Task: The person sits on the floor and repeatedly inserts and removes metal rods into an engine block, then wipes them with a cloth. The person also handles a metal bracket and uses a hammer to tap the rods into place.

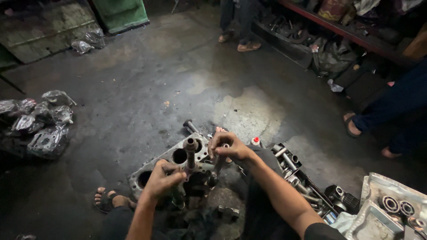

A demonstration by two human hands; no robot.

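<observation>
A grey engine block (pixel 153 166) with round cylinder bores lies on the dark floor in front of me. My left hand (pixel 163 178) grips a dark metal rod (pixel 191 153) that stands upright over the block. My right hand (pixel 228 147) is closed around a second upright metal part (pixel 220 163) just to the right of it. Both forearms reach in from the bottom edge. My sandalled foot (pixel 106 198) rests left of the block.
Plastic-wrapped parts (pixel 38 124) lie at the left. A tray of sockets and tools (pixel 302 182) and a metal pan with bearings (pixel 391 206) sit at the right. Other people's feet (pixel 242 44) (pixel 353 124) stand at the back and right, near a cluttered shelf (pixel 338 26).
</observation>
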